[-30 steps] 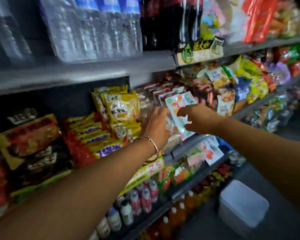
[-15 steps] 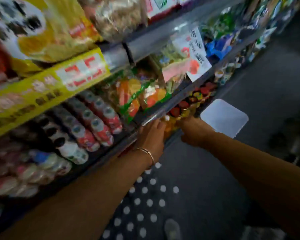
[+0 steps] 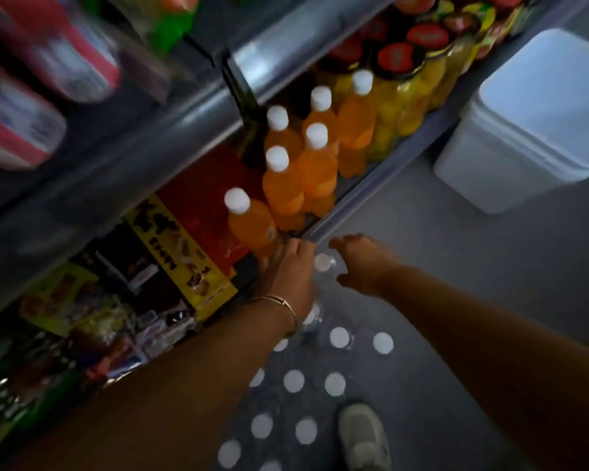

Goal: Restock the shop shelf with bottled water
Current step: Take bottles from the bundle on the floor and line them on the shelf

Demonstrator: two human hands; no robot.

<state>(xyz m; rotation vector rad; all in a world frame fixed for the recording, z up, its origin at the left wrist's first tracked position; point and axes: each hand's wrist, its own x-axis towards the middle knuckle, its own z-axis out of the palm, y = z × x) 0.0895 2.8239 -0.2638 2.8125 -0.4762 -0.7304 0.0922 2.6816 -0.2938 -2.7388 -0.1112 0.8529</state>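
Since half a second ago the view has dropped from the middle shelves to the floor, and both hands have come down with it, from the shelf lip to just above the pack of water bottles point(image 3: 306, 385) standing on the grey floor in front of the bottom shelf point(image 3: 340, 212).

At the left, snack packets point(image 3: 184, 246) and orange drink bottles point(image 3: 286, 178) fill that shelf. The left hand point(image 3: 288, 273), a bangle at its wrist, reaches palm-down over the near caps; its fingers look extended, but whether they touch a bottle cannot be told. Between the hands shows one white cap point(image 3: 322, 262). The right hand point(image 3: 364, 266) hovers beside it, fingers loosely spread, holding nothing. A white bin point(image 3: 538, 130) stands well apart at the right, and a shoe point(image 3: 364, 436) is beside the pack.

The water is probably heavy as a pack, and the thin clear plastic likely flexes and slips under a squeeze. A single bottle is best taken by the stiffer neck below the cap.
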